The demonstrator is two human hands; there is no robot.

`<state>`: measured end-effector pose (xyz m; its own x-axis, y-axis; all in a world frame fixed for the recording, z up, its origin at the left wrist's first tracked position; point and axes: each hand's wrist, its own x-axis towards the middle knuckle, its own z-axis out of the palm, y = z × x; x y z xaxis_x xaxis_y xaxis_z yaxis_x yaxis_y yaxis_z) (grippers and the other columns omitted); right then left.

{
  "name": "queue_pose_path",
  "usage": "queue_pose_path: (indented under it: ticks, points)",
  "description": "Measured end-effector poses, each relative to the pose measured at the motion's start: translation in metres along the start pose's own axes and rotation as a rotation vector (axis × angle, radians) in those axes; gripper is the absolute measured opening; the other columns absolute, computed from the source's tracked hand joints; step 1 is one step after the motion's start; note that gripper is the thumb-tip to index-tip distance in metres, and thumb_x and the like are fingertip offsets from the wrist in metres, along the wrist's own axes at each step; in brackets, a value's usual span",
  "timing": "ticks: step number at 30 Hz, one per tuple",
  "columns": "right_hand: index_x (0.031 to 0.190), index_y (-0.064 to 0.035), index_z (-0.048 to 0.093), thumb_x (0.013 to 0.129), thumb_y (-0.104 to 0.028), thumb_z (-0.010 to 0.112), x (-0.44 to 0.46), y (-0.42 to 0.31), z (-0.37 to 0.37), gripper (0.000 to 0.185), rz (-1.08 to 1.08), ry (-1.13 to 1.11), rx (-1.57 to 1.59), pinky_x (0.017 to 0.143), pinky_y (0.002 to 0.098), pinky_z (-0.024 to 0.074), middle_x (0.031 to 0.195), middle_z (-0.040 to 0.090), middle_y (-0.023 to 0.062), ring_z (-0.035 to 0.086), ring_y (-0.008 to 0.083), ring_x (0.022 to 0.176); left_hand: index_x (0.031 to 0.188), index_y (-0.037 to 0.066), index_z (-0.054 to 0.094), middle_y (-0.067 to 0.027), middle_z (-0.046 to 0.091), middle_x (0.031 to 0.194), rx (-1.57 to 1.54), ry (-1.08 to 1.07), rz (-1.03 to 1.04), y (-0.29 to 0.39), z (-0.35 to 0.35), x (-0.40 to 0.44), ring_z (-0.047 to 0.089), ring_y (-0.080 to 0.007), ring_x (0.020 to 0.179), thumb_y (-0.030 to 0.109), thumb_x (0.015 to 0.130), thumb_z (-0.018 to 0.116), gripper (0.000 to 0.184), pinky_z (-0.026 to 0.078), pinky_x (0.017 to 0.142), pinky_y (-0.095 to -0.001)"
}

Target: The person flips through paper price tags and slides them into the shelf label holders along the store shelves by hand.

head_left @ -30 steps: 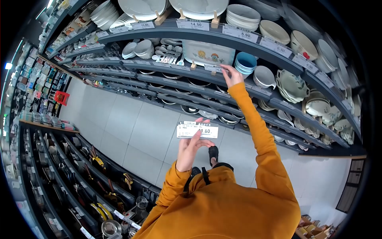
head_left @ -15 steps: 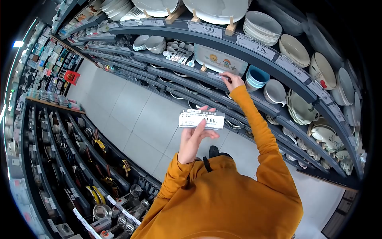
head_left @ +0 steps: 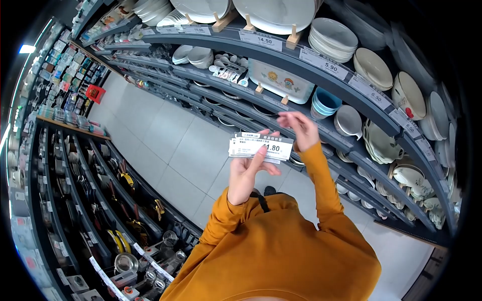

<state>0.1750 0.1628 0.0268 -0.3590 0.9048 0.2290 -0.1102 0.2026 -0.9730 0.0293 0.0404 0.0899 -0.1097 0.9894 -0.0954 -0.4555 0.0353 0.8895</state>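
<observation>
My left hand (head_left: pixel 246 175) grips a small stack of white printed price labels (head_left: pixel 258 147), thumb pressed on the front and fingers behind. The top label reads partly "1.80", its first digits covered by my thumb. My right hand (head_left: pixel 301 129) is in the air just right of and above the stack, a little short of the shelf edge. Its fingers are slightly blurred and look loosely bent and apart, with nothing visible between them. Behind it, a tray with cartoon figures (head_left: pixel 281 83) leans on small wooden stands, beside blue cups (head_left: pixel 325 103).
Curved dark shelves hold stacked white bowls (head_left: pixel 334 39), large plates and a white mug (head_left: pixel 347 122), with price tags (head_left: pixel 261 40) along the edges. Spoons (head_left: pixel 231 70) lie left of the tray. Opposite, a shelf of kitchen tools (head_left: pixel 120 241) borders the tiled floor (head_left: pixel 170 140).
My right hand has left the shelf edge under the tray and drawn back toward the labels, its elbow bending. My left hand with the labels has shifted slightly right.
</observation>
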Motion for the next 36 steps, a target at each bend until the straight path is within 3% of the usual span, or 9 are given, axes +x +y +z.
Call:
queue_pose_path:
  ticks: [2,5,10,14,17,21,25,27,36]
  points:
    - [0.104,0.0026,0.063,0.097,-0.019,0.052,-0.018,-0.023,-0.004,0.025,0.072,-0.004,0.221,0.075,0.0259,0.0494,0.094,0.065,0.0088,0.061,0.0131,0.08,0.135,-0.009,0.035,-0.0207,0.055,0.127,0.015,-0.001,0.009,-0.003,0.001,0.002,0.064,-0.0172,0.063,0.013,0.097,0.048,0.045,0.053,0.059,-0.0273]
    - [0.102,0.0027,0.062,0.096,-0.018,0.053,-0.04,-0.041,-0.002,0.023,-0.003,0.029,0.088,0.074,0.0248,0.0491,0.091,0.065,0.0084,0.061,0.0119,0.081,0.131,-0.01,0.039,-0.0203,0.057,0.124,0.024,-0.017,0.023,-0.005,0.002,0.004,0.065,-0.0179,0.064,0.012,0.098,0.048,0.041,0.053,0.059,-0.0268]
    - [0.089,-0.0003,0.061,0.085,-0.007,0.069,-0.053,-0.042,0.001,0.011,-0.006,0.039,-0.015,0.07,0.0219,0.048,0.082,0.066,0.0042,0.062,0.0076,0.073,0.124,-0.01,0.047,-0.0172,0.065,0.101,0.045,-0.019,0.026,-0.013,0.0,0.003,0.064,-0.0182,0.062,0.012,0.097,0.05,0.035,0.052,0.057,-0.0267]
    - [0.085,0.0004,0.061,0.086,-0.009,0.067,-0.061,-0.048,0.001,0.011,0.005,0.108,-0.016,0.065,0.0213,0.047,0.077,0.064,0.0031,0.06,0.0066,0.07,0.113,-0.01,0.054,-0.015,0.065,0.089,0.035,-0.032,-0.006,-0.015,0.001,0.0,0.064,-0.0194,0.062,0.015,0.097,0.051,0.03,0.051,0.059,-0.0294]
    - [0.084,0.0006,0.06,0.088,-0.012,0.067,-0.075,-0.049,-0.002,0.014,0.069,0.161,-0.001,0.06,0.0209,0.0454,0.072,0.063,0.0017,0.057,0.0052,0.066,0.108,-0.008,0.056,-0.015,0.065,0.091,0.029,-0.052,-0.035,-0.013,0.006,-0.009,0.064,-0.0205,0.065,0.018,0.098,0.051,0.029,0.052,0.062,-0.0312]
    - [0.088,-0.0009,0.062,0.088,-0.017,0.067,-0.099,-0.056,-0.008,0.017,0.132,0.264,0.014,0.055,0.0199,0.0427,0.07,0.061,0.0004,0.053,0.0035,0.061,0.116,-0.005,0.054,-0.0135,0.064,0.102,0.051,-0.052,-0.041,-0.026,0.007,-0.022,0.063,-0.021,0.079,0.019,0.098,0.049,0.029,0.053,0.061,-0.0329]
    - [0.101,-0.0045,0.065,0.085,-0.021,0.071,-0.133,-0.046,-0.011,0.023,0.123,0.216,-0.05,0.053,0.0195,0.0413,0.069,0.061,0.0004,0.052,0.0029,0.057,0.112,-0.006,0.053,-0.0142,0.065,0.091,0.11,-0.096,-0.13,-0.045,-0.001,-0.042,0.063,-0.0209,0.063,0.021,0.098,0.05,0.03,0.05,0.058,-0.0302]
    - [0.098,-0.0021,0.063,0.083,-0.016,0.073,-0.156,-0.05,-0.009,0.023,0.192,0.205,-0.049,0.056,0.0189,0.0429,0.071,0.062,-0.0002,0.054,0.0029,0.06,0.107,-0.008,0.055,-0.0135,0.065,0.083,0.157,-0.106,-0.16,-0.053,-0.001,-0.06,0.062,-0.0195,0.057,0.02,0.098,0.05,0.03,0.049,0.053,-0.0284]
    - [0.101,-0.0016,0.062,0.083,-0.016,0.074,-0.312,-0.057,0.025,0.026,0.257,0.37,-0.013,0.054,0.0181,0.041,0.075,0.062,-0.0015,0.051,0.0005,0.061,0.1,-0.009,0.057,-0.0137,0.065,0.076,0.317,-0.264,-0.268,-0.097,-0.018,-0.181,0.061,-0.0181,0.051,0.019,0.099,0.049,0.03,0.048,0.047,-0.0258]
